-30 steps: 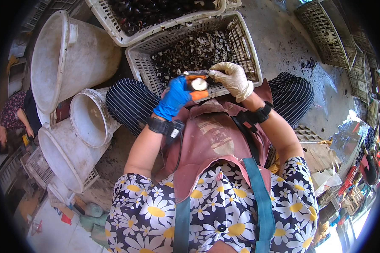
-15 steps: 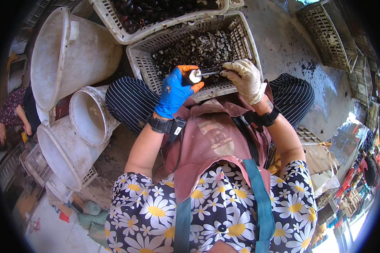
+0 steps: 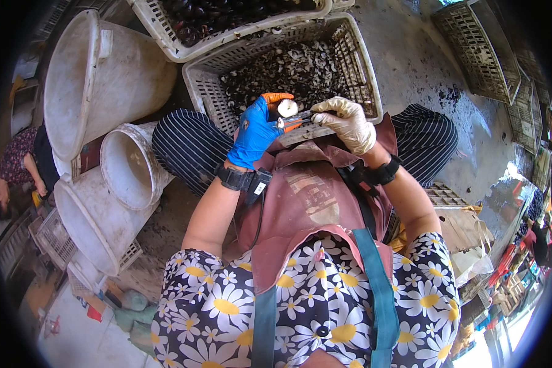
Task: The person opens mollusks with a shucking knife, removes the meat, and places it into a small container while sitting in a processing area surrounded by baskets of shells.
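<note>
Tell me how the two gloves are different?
The left glove is bright blue with orange fingertips; the right glove is pale cream all over. The left glove wraps around a small pale shell, while the right glove pinches a thin tool pointed at that shell. The left glove ends at a black wrist device; the right one ends at a black wristband. Both are held over the grey crate of dark shells.

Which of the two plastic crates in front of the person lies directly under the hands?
The nearer crate, filled with small shell pieces; the farther crate holds dark whole shells.
</note>
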Available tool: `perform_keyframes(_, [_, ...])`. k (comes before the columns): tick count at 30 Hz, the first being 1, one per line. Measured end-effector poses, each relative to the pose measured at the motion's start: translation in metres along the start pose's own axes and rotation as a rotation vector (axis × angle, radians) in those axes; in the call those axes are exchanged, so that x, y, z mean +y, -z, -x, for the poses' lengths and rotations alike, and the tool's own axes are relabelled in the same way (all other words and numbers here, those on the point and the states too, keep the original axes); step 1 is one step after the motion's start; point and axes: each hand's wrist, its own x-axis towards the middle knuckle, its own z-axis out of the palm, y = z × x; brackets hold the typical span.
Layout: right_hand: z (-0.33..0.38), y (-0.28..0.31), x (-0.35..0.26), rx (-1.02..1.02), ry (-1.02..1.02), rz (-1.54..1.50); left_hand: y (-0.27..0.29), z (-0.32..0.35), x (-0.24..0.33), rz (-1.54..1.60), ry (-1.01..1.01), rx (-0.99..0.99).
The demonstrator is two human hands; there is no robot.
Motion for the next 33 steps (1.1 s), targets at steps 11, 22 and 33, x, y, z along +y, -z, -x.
perform_keyframes(11, [-0.005,0.015,0.004,0.268,0.267,0.480,0.000,0.002,0.006,-0.289,-0.063,0.132])
perform_keyframes(22, [-0.014,0.021,-0.009,0.155,0.451,0.863,-0.001,0.002,0.008,-0.479,-0.086,0.105])
perform_keyframes(33, [-0.018,0.007,0.032,0.114,-0.128,-0.312,-0.002,-0.004,-0.005,0.268,0.224,-0.058])
